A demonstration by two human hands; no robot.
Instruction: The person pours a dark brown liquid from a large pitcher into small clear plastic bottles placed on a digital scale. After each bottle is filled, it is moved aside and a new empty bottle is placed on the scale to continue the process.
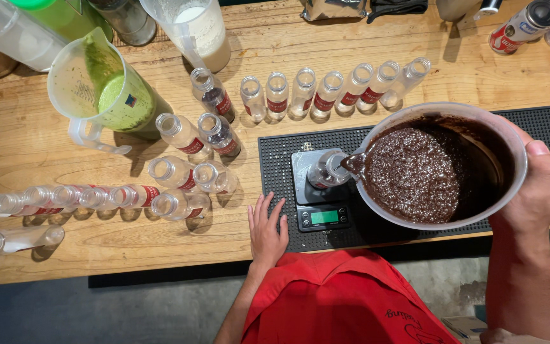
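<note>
Wooden plank worktop (27, 137), warm light, hard shadows falling toward its near edge. Black rubber mat (545, 124) on the worktop's right part. Below the near edge: grey concrete floor (97, 315), cardboard box (463, 328) on it.

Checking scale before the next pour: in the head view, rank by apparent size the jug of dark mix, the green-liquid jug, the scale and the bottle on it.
1. Jug of dark mix, held nearer the camera, so it may look oversized.
2. Green-liquid jug.
3. Scale.
4. Bottle on the scale.
</note>
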